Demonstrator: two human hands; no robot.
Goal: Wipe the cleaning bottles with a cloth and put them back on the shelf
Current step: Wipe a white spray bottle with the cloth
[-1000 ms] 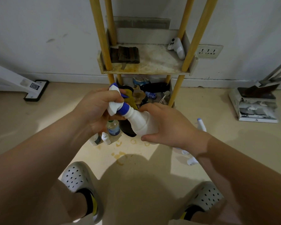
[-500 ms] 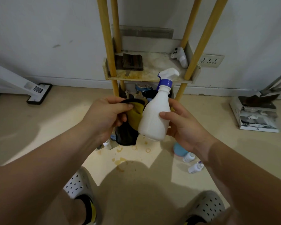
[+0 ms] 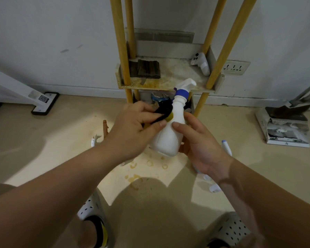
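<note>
A person's right hand (image 3: 202, 145) holds a white spray bottle (image 3: 168, 138) upright before the shelf (image 3: 168, 81), curled round its body to steady it, while left hand (image 3: 131, 135) fingers (image 3: 150, 125) pinch a dark cloth (image 3: 164, 111) against its shoulder for wiping.

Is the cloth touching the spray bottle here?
Touching. Head view: the left hand holds the cloth against the neck of the spray bottle, no gap visible.
</note>
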